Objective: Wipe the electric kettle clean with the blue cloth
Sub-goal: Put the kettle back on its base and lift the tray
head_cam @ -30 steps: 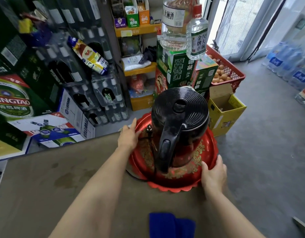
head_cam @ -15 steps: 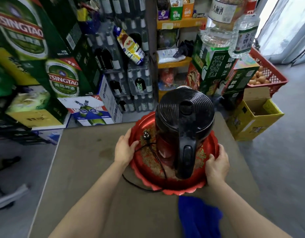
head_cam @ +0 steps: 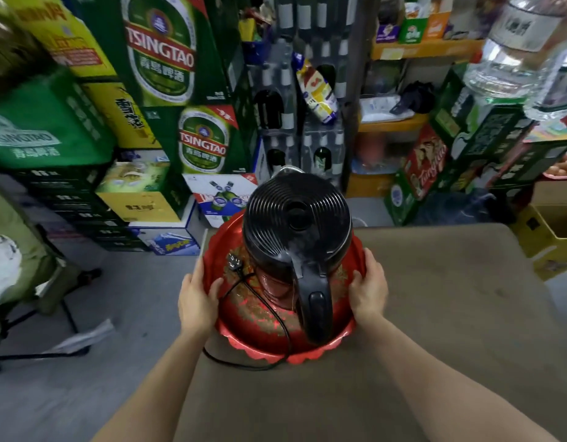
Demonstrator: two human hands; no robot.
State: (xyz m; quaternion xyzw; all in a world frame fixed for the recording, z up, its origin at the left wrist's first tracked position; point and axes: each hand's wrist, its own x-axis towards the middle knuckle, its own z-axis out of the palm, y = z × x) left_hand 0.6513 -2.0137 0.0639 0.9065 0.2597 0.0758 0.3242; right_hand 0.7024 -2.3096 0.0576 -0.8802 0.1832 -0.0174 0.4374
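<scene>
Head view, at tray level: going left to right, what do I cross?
Left hand gripping the tray rim → power plug lying in the red tray → kettle handle → right hand gripping the opposite rim → bare tabletop.

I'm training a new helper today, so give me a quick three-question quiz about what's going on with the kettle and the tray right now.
1. True or false: the left hand and the right hand both grip the rim of the red tray.
2. Where does the kettle handle point: A) toward the person, B) toward the shelves, C) toward the person's left?
3. Fill in: the plug of the black cord lies on the ____.

Key: 1 true; 2 A; 3 tray. The blue cloth is not in view.
</scene>
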